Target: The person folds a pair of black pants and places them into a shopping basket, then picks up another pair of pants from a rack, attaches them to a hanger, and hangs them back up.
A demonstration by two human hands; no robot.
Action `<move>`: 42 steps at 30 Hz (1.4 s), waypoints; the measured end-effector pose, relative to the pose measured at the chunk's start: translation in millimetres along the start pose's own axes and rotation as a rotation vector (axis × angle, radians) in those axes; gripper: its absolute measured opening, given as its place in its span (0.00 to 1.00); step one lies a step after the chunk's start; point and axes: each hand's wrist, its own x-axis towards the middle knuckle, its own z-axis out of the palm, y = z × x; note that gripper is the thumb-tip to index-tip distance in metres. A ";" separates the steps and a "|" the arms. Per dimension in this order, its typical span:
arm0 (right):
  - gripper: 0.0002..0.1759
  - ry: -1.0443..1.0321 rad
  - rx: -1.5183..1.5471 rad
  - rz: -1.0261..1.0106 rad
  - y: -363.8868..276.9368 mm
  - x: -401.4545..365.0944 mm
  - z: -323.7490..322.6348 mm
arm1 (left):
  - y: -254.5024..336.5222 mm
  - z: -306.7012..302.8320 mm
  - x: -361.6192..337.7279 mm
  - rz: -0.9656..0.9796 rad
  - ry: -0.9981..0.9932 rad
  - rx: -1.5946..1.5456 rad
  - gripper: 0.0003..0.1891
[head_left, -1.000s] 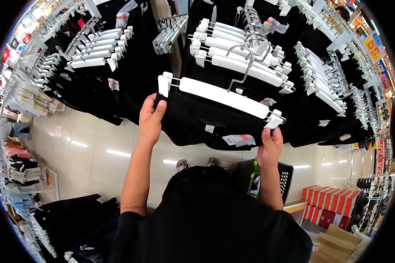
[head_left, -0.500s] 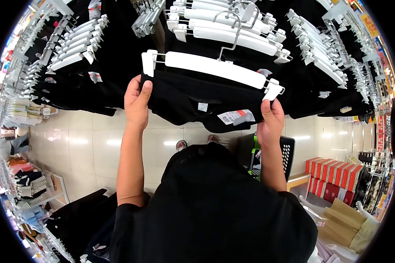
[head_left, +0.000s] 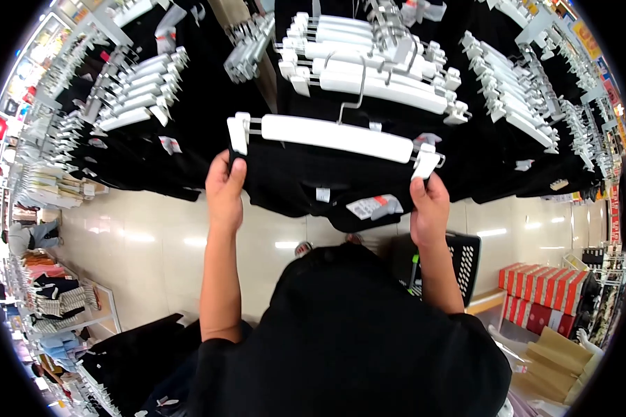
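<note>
Clearance: black garment [head_left: 285,177] is on a white clip hanger [head_left: 337,137], in front of the racked hangers [head_left: 382,85]. Metal hook [head_left: 361,87] points up and overlaps that row in view; can't tell if it touches. Side rows, left hangers [head_left: 133,101] and right hangers [head_left: 513,101], sit well apart from the held hanger's ends. Dark clothes hang under both rows and come in close behind the hands. Most open room is below the garment's lower edge and to the left, over bare floor. Lower right is tighter: black basket [head_left: 466,260] sits under the right forearm.

Hands: left hand [head_left: 225,193] gripping the garment's upper left corner, just under the left clip [head_left: 238,133]. Thumb up on the near side, other fingers curled, partly hidden. Right hand [head_left: 430,212] closed on the upper right corner, just under the right clip [head_left: 426,162], thumb on the near side. Can't tell if that thumb touches the clip. Both forearms reach forward, roughly parallel. Hanger bar tilts, right end lower. Small white label [head_left: 323,194] mid garment, price tag [head_left: 375,207] right of it, lying at a slant.

Surface/room: pale glossy tile floor [head_left: 160,257] with light reflections. Shoes [head_left: 303,248] just show past the black shirt [head_left: 368,340]. Red-and-white boxes [head_left: 542,286] stacked at right, brown clothes [head_left: 553,361] below. Folded clothes [head_left: 59,295] at left, another person [head_left: 31,238] beyond, near the view's edge.
</note>
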 end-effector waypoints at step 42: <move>0.15 -1.367 -0.348 -0.721 16.5 -69.0 93.1 | -26.9 -130.3 -159.4 0.380 0.311 -0.597 0.21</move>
